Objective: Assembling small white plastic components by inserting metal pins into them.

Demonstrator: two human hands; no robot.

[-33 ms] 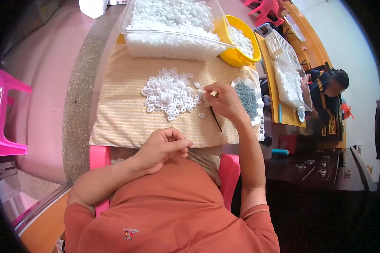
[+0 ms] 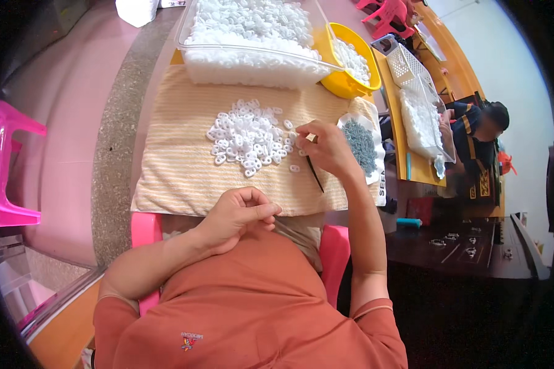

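Note:
My left hand [image 2: 243,215] rests at the towel's near edge in front of my belly. Its fingers are curled, with thumb and fingertip pressed together; anything between them is too small to make out. Over the towel, my right hand [image 2: 327,147] is closed in a pinch at the right side of a loose heap of small white oval pieces with holes [image 2: 246,135]. What its fingertips hold is hidden. A thin black stick-like tool [image 2: 314,174] runs out from under this hand toward me; I cannot tell whether it is gripped. Small grey-blue parts [image 2: 360,146] lie on a white sheet just right of the hand.
A striped towel [image 2: 172,166] covers the work surface. Behind the heap stand a clear bin [image 2: 252,55] full of white pieces and a yellow basin [image 2: 351,89]. At right, a person [image 2: 480,135] sits by another filled clear bin [image 2: 446,144]. A pink stool [image 2: 3,166] stands left.

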